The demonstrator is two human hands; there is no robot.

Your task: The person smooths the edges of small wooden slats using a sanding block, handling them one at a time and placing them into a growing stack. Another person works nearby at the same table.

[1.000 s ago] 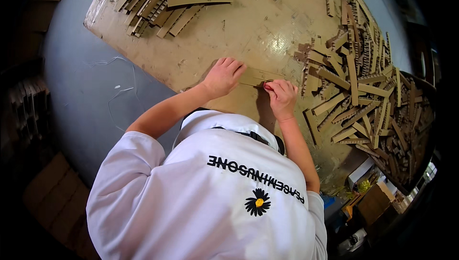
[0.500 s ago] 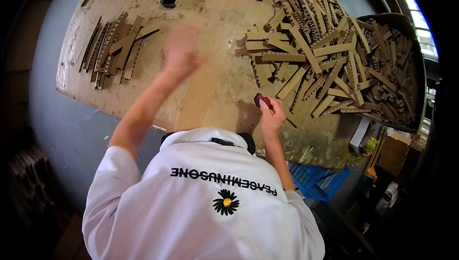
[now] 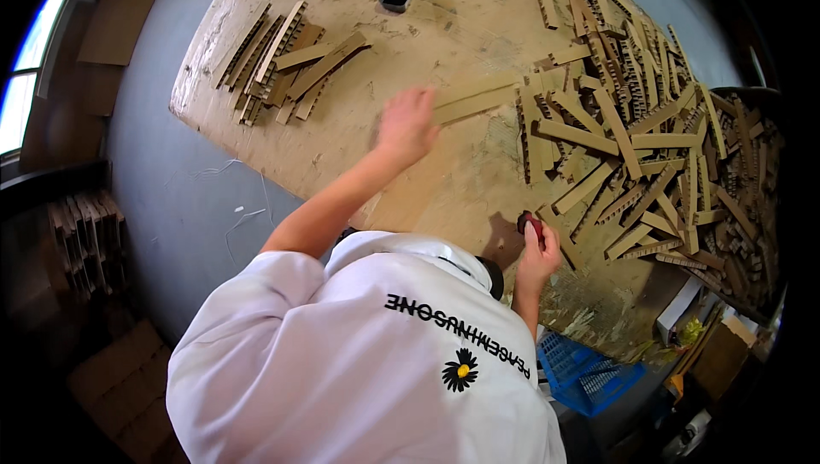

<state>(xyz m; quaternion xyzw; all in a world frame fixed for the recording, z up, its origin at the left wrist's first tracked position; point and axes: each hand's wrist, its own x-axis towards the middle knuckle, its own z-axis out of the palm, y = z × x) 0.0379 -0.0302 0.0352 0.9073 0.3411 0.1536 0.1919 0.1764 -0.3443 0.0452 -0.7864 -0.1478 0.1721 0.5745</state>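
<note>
The strips [image 3: 649, 165] heaped at the right and the smaller pile [image 3: 286, 63] at the left look like matt brown corrugated cardboard, their cut edges ribbed and rough. They lie on a worn cardboard sheet [image 3: 444, 3], dull, stained and scuffed. The crate [image 3: 589, 374] is blue plastic with a lattice wall, and the shirt [image 3: 342, 361] is smooth white cloth.

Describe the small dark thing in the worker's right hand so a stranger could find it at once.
Start at the big cardboard-covered table, then its near edge beside the large heap of cardboard strips. There the right hand pinches a small dark reddish tool, the only dark, non-cardboard thing at that edge.
</note>
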